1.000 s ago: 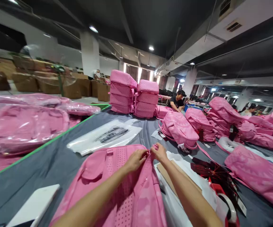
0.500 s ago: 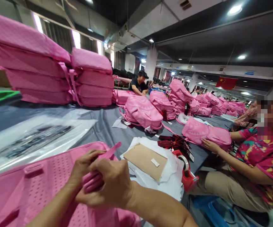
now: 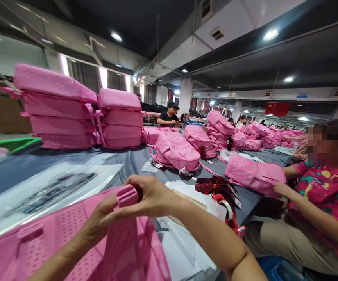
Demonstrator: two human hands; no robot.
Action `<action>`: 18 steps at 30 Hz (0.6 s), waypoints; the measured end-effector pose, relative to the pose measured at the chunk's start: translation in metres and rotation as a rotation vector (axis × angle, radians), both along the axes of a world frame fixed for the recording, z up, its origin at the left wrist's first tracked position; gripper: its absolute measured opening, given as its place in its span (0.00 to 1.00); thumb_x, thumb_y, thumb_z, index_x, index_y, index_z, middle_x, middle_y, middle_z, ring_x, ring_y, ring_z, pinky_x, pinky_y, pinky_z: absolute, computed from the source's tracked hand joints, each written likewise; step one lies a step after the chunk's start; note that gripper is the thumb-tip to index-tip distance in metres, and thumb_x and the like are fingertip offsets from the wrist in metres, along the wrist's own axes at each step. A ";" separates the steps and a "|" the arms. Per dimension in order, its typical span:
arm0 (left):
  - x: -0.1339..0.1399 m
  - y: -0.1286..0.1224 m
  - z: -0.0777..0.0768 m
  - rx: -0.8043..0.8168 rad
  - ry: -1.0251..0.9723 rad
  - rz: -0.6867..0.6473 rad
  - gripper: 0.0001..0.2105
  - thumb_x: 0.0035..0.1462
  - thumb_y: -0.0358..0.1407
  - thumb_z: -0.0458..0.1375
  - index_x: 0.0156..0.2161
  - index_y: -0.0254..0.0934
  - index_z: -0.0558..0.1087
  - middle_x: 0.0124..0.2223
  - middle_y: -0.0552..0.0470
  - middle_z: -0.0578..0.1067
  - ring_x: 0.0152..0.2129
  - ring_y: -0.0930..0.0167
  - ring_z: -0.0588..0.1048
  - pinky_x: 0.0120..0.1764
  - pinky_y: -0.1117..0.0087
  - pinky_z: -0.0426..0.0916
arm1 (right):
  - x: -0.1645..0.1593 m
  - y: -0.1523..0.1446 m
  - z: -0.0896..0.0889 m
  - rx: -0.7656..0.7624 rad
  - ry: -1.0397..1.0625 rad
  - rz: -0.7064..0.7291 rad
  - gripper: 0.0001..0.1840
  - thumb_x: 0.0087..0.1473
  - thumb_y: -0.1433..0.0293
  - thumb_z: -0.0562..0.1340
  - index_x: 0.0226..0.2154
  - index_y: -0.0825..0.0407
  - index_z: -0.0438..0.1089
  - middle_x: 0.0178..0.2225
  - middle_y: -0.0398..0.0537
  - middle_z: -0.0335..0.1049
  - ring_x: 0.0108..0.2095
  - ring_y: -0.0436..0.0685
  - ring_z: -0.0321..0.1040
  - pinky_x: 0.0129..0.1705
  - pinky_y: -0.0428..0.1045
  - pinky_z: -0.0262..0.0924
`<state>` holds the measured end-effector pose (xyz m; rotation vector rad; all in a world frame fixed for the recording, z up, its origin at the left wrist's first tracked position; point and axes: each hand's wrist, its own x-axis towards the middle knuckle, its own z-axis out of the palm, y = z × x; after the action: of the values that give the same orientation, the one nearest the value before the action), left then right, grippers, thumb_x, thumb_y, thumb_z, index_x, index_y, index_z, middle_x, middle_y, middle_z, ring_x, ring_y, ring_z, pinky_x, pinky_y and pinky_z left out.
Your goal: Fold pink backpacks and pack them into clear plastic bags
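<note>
A pink backpack lies in front of me with its perforated back panel facing up. Above it, a pink strap is folded into a flat bundle, and a wide part of it hangs down onto the bag. My left hand grips the bundle from the left, its fingers mostly hidden behind the strap. From the right, my right hand curls its fingers over the far side of the bundle, with the thumb stretched along the near side.
Stacked pink backpacks stand at the back left. A clear plastic bag lies beyond the backpack. White paper sheets, red tags and a red tape dispenser lie to the right. A co-worker sits there, handling another pink backpack.
The strap, held lower over the bag before, is now a raised folded bundle. My right hand has opened from a fist into a looser grip around it. The view has tilted up.
</note>
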<state>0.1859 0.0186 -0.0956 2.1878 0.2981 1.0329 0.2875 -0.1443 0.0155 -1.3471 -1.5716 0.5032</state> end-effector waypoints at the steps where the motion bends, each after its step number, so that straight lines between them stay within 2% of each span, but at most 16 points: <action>1: 0.001 -0.001 0.003 -0.091 0.009 -0.081 0.16 0.53 0.50 0.55 0.33 0.41 0.77 0.36 0.48 0.81 0.35 0.60 0.79 0.37 0.65 0.78 | 0.001 0.000 0.004 -0.043 0.045 0.084 0.31 0.37 0.47 0.76 0.27 0.49 0.62 0.24 0.33 0.59 0.25 0.46 0.55 0.26 0.43 0.51; 2: 0.001 -0.003 0.006 -0.186 0.009 -0.142 0.15 0.52 0.49 0.57 0.33 0.40 0.76 0.35 0.48 0.80 0.34 0.61 0.78 0.36 0.65 0.77 | 0.002 0.000 0.008 -0.081 0.089 0.155 0.32 0.35 0.47 0.77 0.28 0.49 0.62 0.24 0.33 0.58 0.26 0.46 0.55 0.26 0.43 0.51; 4: 0.001 -0.010 0.013 -0.329 -0.016 -0.182 0.16 0.50 0.49 0.58 0.34 0.37 0.76 0.32 0.48 0.79 0.31 0.61 0.77 0.34 0.65 0.77 | 0.003 -0.003 0.013 -0.125 0.161 0.236 0.32 0.35 0.47 0.77 0.29 0.50 0.62 0.25 0.33 0.58 0.27 0.46 0.55 0.27 0.43 0.52; 6: 0.000 -0.019 0.023 -0.363 -0.029 -0.217 0.18 0.52 0.49 0.55 0.34 0.36 0.76 0.32 0.47 0.78 0.30 0.61 0.77 0.33 0.64 0.77 | 0.001 -0.007 0.017 -0.104 0.174 0.226 0.31 0.38 0.48 0.76 0.29 0.50 0.63 0.25 0.34 0.57 0.27 0.46 0.54 0.28 0.43 0.52; 8: -0.003 -0.026 0.035 -0.254 -0.041 -0.233 0.18 0.56 0.48 0.53 0.35 0.35 0.77 0.35 0.45 0.78 0.34 0.60 0.78 0.37 0.61 0.78 | -0.004 -0.012 0.019 -0.041 0.136 0.155 0.30 0.40 0.46 0.75 0.29 0.50 0.64 0.25 0.34 0.58 0.26 0.46 0.54 0.27 0.43 0.52; 10: -0.007 -0.029 0.046 -0.020 -0.059 -0.182 0.16 0.59 0.46 0.53 0.37 0.37 0.77 0.40 0.45 0.80 0.40 0.58 0.78 0.45 0.57 0.76 | -0.009 -0.015 0.017 0.050 0.068 0.070 0.29 0.43 0.45 0.73 0.31 0.51 0.66 0.26 0.36 0.61 0.27 0.47 0.56 0.27 0.43 0.53; 12: -0.012 -0.028 0.050 0.213 -0.064 -0.117 0.14 0.61 0.42 0.51 0.40 0.39 0.77 0.43 0.44 0.80 0.45 0.59 0.77 0.53 0.55 0.73 | -0.012 -0.015 0.012 0.135 0.003 0.019 0.30 0.45 0.44 0.72 0.34 0.52 0.69 0.28 0.38 0.66 0.28 0.48 0.59 0.28 0.44 0.55; 15: -0.018 -0.024 0.041 0.375 -0.050 -0.039 0.15 0.64 0.38 0.47 0.45 0.40 0.76 0.45 0.43 0.80 0.44 0.61 0.78 0.53 0.56 0.72 | -0.009 -0.009 0.005 0.235 -0.148 -0.034 0.28 0.49 0.44 0.70 0.36 0.52 0.72 0.29 0.41 0.68 0.29 0.50 0.63 0.31 0.45 0.58; 18: -0.026 -0.021 0.020 0.389 -0.027 0.128 0.16 0.65 0.38 0.45 0.49 0.39 0.72 0.43 0.43 0.80 0.40 0.61 0.79 0.46 0.59 0.75 | 0.004 0.002 0.004 0.308 -0.396 -0.150 0.25 0.50 0.47 0.71 0.37 0.51 0.74 0.33 0.43 0.69 0.33 0.52 0.65 0.37 0.47 0.60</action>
<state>0.1599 -0.0025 -0.0760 2.5228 0.2426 1.2771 0.2918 -0.1425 0.0199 -1.3630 -1.7595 -0.1062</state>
